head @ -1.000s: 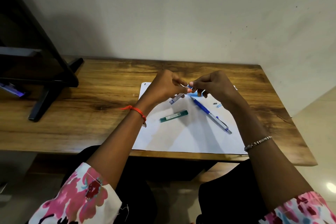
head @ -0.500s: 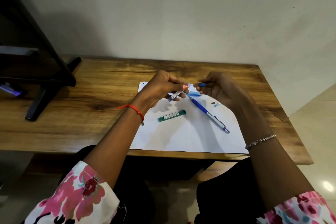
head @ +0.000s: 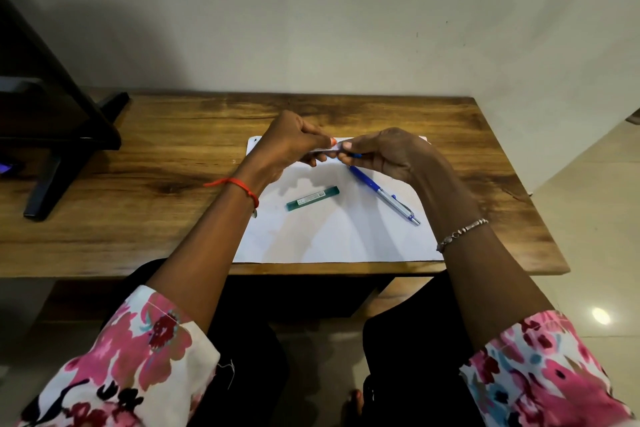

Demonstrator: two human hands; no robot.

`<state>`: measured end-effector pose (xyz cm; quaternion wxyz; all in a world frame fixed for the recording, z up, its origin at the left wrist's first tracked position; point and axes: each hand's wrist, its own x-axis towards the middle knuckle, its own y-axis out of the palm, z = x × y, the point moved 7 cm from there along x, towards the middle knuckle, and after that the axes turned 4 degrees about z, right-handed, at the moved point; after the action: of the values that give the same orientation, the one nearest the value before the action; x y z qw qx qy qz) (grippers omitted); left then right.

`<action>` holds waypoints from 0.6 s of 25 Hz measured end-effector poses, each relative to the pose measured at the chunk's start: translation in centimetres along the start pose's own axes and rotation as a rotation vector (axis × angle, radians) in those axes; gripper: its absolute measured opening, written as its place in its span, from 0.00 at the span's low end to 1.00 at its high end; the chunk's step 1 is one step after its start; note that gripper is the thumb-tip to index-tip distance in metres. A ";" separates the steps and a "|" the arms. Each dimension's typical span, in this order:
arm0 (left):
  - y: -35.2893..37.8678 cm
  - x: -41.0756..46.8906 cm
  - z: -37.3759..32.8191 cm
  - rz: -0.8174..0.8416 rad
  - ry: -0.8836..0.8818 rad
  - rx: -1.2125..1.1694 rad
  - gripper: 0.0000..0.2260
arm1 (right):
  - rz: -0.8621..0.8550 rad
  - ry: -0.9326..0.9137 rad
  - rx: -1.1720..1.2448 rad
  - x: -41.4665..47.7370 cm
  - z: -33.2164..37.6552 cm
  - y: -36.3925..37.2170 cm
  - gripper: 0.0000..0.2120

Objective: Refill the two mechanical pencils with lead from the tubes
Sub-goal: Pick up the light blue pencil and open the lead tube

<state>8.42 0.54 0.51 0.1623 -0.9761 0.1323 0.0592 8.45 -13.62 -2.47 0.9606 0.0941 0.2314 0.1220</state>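
My left hand (head: 294, 146) is shut on a small clear lead tube (head: 323, 149), held level above the far edge of the white paper (head: 329, 239). My right hand (head: 384, 152) meets the tube's right end with its fingertips and pinches a small blue cap (head: 355, 155). A green lead tube (head: 312, 198) lies on the paper below my hands. To its right, a blue and silver mechanical pencil (head: 384, 194) lies slanted on the paper, its upper end hidden under my right hand. I see no second pencil.
The paper lies on a wooden table (head: 156, 211) against a pale wall. A black stand (head: 62, 149) occupies the table's left end. The table's right edge (head: 540, 218) drops to a tiled floor.
My hands were together, drew apart with the blue cap in my right hand, and have now come together again at the tube's end. The green tube and the pencil have not moved.
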 end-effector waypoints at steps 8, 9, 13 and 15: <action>0.5 -0.1 -0.1 0.041 0.014 -0.004 0.06 | 0.016 0.068 -0.015 -0.4 -0.6 0.0 0.12; 0.5 -0.1 -0.1 0.039 0.018 0.006 0.06 | 0.021 0.066 -0.021 -0.4 -0.6 0.1 0.12; 0.6 -0.3 -0.3 0.033 0.016 0.037 0.06 | 0.026 0.078 -0.010 -0.5 -0.7 0.2 0.09; 0.4 -0.4 -0.3 0.035 0.017 0.043 0.06 | 0.020 0.087 -0.011 -0.5 -0.7 0.1 0.08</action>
<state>7.98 0.12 0.74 0.1809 -0.9704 0.1518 0.0511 7.63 -13.62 -2.89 0.9488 0.0860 0.2713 0.1368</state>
